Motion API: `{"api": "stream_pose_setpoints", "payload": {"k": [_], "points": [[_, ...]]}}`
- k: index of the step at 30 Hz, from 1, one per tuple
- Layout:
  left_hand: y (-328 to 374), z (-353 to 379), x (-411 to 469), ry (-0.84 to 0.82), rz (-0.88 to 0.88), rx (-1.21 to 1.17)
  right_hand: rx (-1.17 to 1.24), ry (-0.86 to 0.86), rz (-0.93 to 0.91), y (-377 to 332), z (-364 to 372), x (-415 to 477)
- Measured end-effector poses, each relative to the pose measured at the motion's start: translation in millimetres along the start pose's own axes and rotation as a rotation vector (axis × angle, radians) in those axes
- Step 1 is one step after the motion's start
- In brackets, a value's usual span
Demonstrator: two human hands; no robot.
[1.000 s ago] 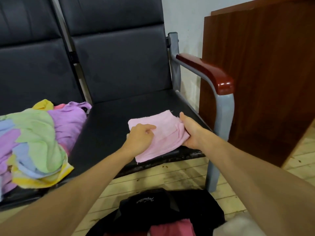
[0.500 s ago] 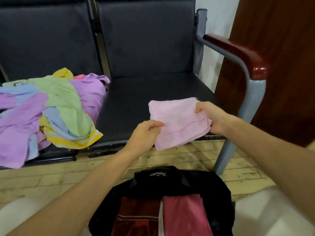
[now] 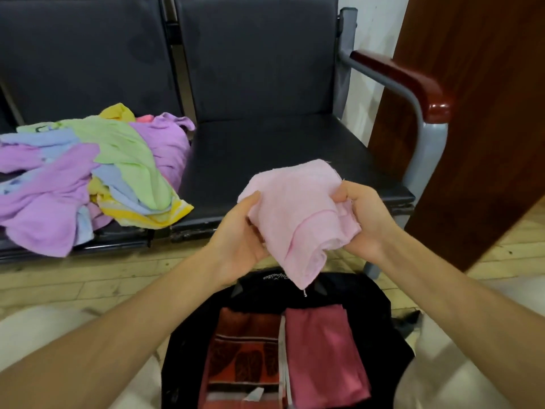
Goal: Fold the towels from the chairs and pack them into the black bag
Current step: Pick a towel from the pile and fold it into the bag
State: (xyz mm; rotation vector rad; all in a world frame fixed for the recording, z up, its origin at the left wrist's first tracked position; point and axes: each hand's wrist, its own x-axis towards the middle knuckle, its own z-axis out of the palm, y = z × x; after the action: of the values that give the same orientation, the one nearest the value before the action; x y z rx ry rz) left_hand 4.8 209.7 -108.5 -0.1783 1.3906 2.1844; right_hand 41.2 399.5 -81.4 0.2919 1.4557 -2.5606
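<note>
Above the open black bag (image 3: pixel 380 308), between the person's knees and the front edge of the right chair seat (image 3: pixel 265 154), both hands are holding a folded pale pink towel (image 3: pixel 298 214) in the air, clear of the seat. The left hand (image 3: pixel 239 234) is gripping the towel's left side, thumb on top and fingers curled underneath. The right hand (image 3: pixel 365 216) is closing around the right side, bunching the layers in its fingers. The towel's lower corner is hanging down toward the bag's mouth, a loose thread dangling from it, without touching the contents. Inside the bag, two folded towels are lying side by side: a dark red patterned towel (image 3: pixel 241 358) on the left and a plain maroon towel (image 3: pixel 324 355) on the right, their edges touching. Over on the left chair seat, a loose pile of unfolded towels (image 3: pixel 88 178) in purple, green, blue and yellow is spreading to that seat's front edge and just reaching the gap between the two seats. At the right chair's far side, a grey metal armrest with a red-brown top (image 3: pixel 407 81) is standing beside a dark wooden panel (image 3: pixel 483 113).
</note>
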Motion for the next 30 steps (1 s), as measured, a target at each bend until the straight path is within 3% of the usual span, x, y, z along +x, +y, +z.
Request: {"api": "stream_pose_setpoints", "payload": {"k": [2,5,9,13,17,21,24,30], "points": [[-4,-8,-6,-0.032,-0.019,0.036,-0.027,-0.019,-0.007,4,-2,-9],[-8,-21,-10,0.079,-0.043,0.069,-0.13,0.029,0.04,10,-10,-12],[-25,-36,-9,0.206,-0.08,0.142,-0.392,0.194,0.226,49,-37,-4],[-58,-38,-2,0.163,-0.181,0.237,-0.671,0.207,0.381,90,-65,0],[-94,-38,17,0.081,-0.25,0.324,-0.653,0.33,0.341,106,-87,4],[-128,-42,42,0.165,-0.123,0.714,-0.597,0.392,0.351,130,-114,-5],[-169,-45,52,0.185,-0.164,0.842,-0.633,0.486,0.331,158,-146,-16],[-247,-57,55,0.178,-0.197,0.911,-0.726,0.294,0.325,185,-175,-23]]}}
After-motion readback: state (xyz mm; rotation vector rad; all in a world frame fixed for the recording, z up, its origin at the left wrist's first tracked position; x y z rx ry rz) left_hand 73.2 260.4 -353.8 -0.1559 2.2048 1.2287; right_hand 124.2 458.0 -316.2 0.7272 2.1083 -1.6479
